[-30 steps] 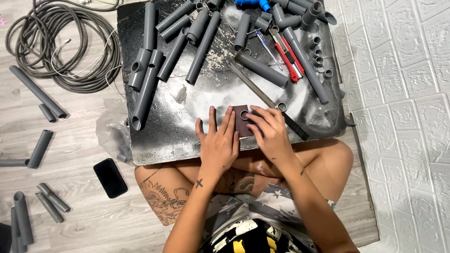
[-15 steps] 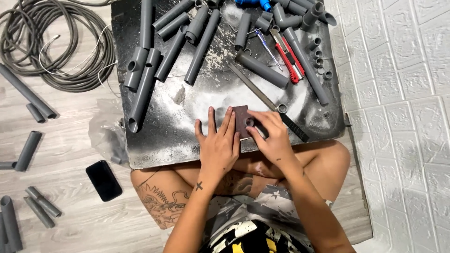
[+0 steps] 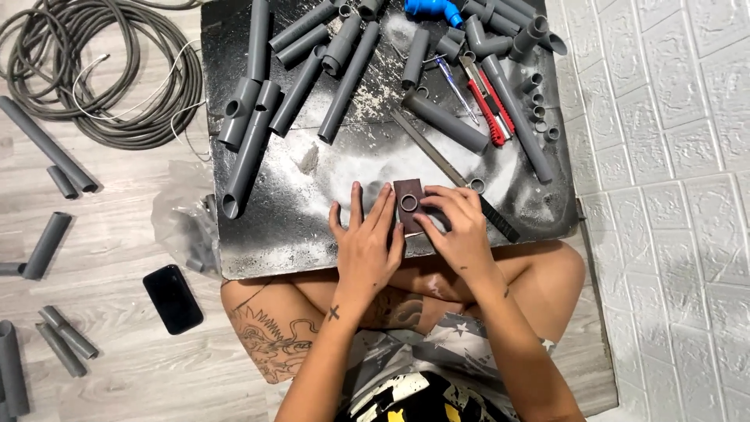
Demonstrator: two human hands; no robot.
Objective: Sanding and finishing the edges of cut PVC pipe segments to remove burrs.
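Sandpaper (image 3: 408, 212), brown, under grey ring (image 3: 408, 203), both hands (image 3: 367, 246) pressing.

one head-worn camera is looking straight down over the person's lap.

the single view is sitting above a seated person and is facing almost vertically down, so the dark work board (image 3: 297, 227) is filling the upper middle of the frame and the person's crossed legs and forearms are entering from the bottom edge. it is hanging close enough that both hands are showing in detail at the board's near edge, the left hand (image 3: 366, 248) and the right hand (image 3: 461, 230) side by side. the frame is also taking in the wooden floor (image 3: 117, 258) on the left and a white tiled surface (image 3: 672, 195) on the right. no second view is sharing the scene.
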